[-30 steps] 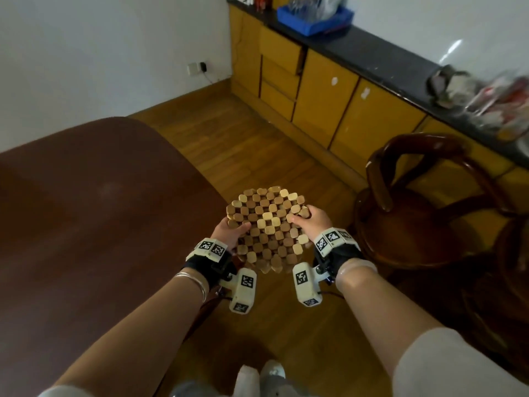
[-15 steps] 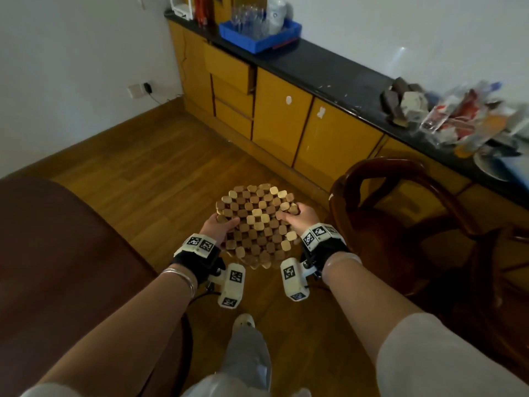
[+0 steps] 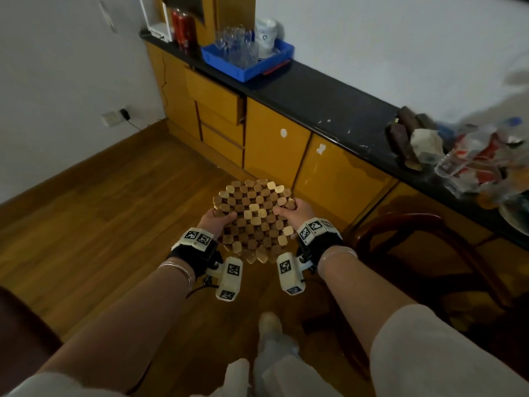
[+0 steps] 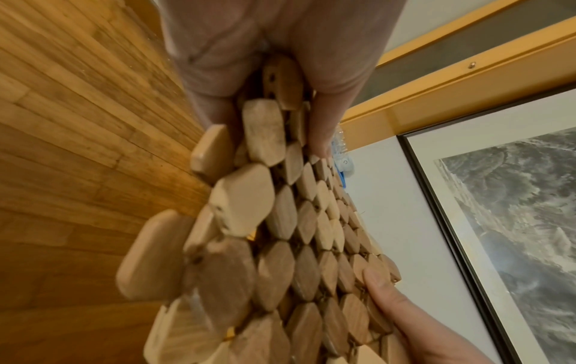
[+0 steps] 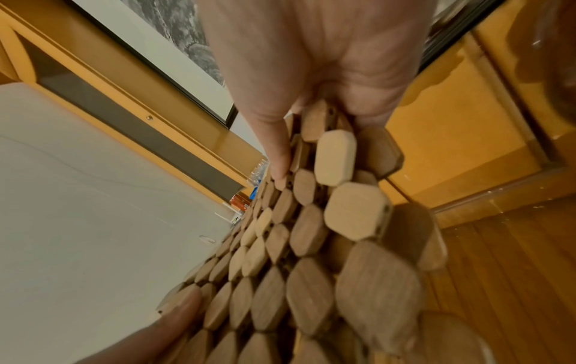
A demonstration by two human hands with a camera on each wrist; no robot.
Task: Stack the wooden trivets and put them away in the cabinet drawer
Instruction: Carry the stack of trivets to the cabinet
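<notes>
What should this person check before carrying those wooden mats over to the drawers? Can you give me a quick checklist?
1. Left hand grips the trivets: ok, thumb on top.
2. Right hand grips the opposite edge: ok.
3. Stack squared up: not ok, lower blocks stick out unevenly in both wrist views.
4. Top drawer of the cabinet open: ok, it juts out, though only a little.
5. Room inside the drawer: cannot tell, interior hidden.
6. Floor toward the drawers: ok, bare; the chair stands off to the right.
</notes>
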